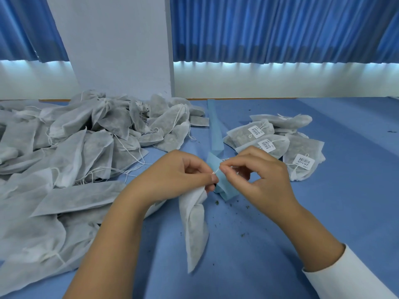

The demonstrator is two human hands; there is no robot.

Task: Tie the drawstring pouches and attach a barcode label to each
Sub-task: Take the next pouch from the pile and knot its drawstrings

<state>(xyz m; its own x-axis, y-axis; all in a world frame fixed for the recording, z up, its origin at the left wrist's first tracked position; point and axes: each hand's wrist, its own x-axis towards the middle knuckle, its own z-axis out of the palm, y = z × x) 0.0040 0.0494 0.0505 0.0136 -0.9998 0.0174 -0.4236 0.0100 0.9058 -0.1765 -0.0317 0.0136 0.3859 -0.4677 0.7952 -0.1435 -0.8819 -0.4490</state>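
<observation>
A white drawstring pouch hangs from my left hand, which grips its gathered neck above the blue table. My right hand pinches the end of the pouch's white drawstring just right of my left thumb. Behind my fingers lies a pale blue label backing strip; only a sliver of a label shows on it. A large heap of unlabelled pouches covers the left of the table. Several pouches with barcode labels lie at the right.
A long pale blue strip of backing paper runs from the wall toward my hands. Dark crumbs dot the blue table. A white pillar and blue curtains stand behind the table.
</observation>
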